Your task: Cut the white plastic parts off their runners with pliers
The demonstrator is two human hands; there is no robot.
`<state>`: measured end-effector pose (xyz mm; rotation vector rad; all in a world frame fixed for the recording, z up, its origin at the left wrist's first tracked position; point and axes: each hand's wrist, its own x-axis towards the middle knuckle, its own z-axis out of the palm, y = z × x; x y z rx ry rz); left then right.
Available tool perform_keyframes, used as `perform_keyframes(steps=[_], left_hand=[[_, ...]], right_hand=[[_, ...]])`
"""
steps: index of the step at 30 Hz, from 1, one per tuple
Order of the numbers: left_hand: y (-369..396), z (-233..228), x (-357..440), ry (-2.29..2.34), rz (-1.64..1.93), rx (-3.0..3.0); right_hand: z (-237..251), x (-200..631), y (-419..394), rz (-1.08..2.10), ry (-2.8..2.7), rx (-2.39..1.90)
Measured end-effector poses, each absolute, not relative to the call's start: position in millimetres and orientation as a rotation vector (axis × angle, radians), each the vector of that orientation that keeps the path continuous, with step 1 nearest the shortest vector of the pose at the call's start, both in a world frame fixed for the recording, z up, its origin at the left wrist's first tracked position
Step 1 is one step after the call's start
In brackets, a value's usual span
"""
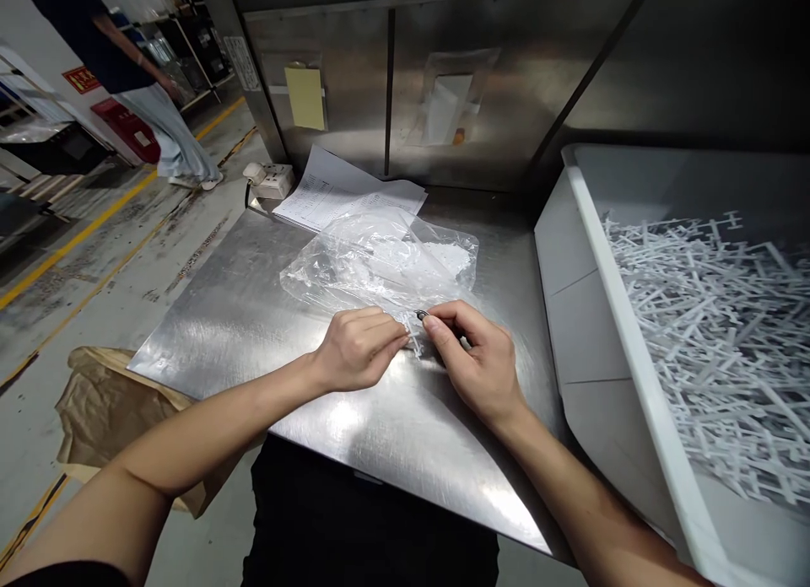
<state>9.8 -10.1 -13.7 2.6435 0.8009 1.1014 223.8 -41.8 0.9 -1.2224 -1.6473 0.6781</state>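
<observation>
L hand (360, 348): fingers curled together, clamped on white part (414, 342), over table (208, 317). R hand (481, 355): thumb & index clamped on small dark item (421, 315), just beside part. Clear bag (345, 254) on table, beyond hands. Bin (585, 334) w/ white pcs (727, 351) to R of table.

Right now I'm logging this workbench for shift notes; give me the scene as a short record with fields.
Left hand: pinching white branched piece
Right hand: gripping a small dark item, too small to identify
Surface: metal table
Beyond hands: clear bag with white contents; printed sheets behind
Right side: pale bin of white branched pieces
Left side: brown bag by the table
</observation>
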Motion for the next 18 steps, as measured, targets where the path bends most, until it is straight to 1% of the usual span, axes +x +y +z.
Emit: perform_keyframes(steps=[13,18], left_hand=[[-10.9,-10.5,8.8,0.802,1.062,2.814],[-10.9,-10.1,8.1,0.788,1.067,2.847]], right_hand=[[7.1,217.9,-47.8,0.580,-1.772,-1.091],[7.0,217.4,-48.7,0.629,-1.745,-1.118]])
